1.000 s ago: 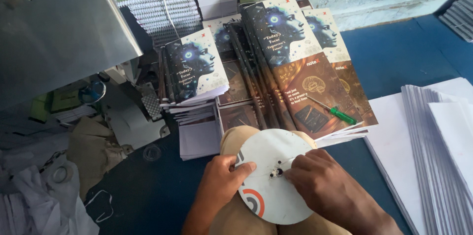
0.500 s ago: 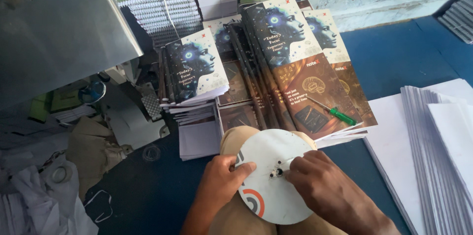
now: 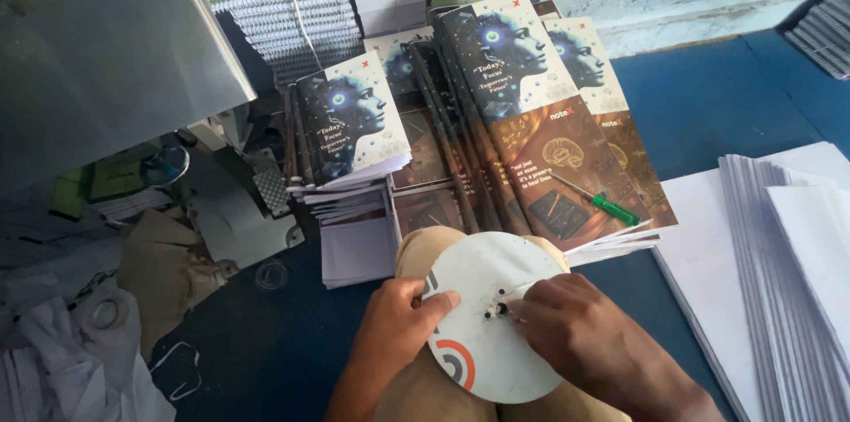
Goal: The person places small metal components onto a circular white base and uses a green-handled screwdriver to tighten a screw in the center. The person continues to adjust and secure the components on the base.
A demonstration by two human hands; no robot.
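Observation:
A round white disc [image 3: 478,285] with an orange and grey ring mark lies tilted over my knee at the bottom centre. My left hand [image 3: 398,325] grips its left rim, thumb on top. My right hand [image 3: 567,329] pinches something small and dark at the disc's middle, where there are a few tiny holes; what the fingertips hold is too small to tell. A green-handled screwdriver [image 3: 595,199] lies on the stack of dark-covered notebooks [image 3: 531,121] just beyond the disc.
More notebook stacks [image 3: 350,125] and spiral-bound pads [image 3: 292,23] crowd the back. A grey metal machine cover [image 3: 106,59] fills the upper left. Stacks of white paper sheets [image 3: 779,245] lie at the right on the blue surface [image 3: 726,103]. Paper scraps and cloth [image 3: 71,342] litter the lower left.

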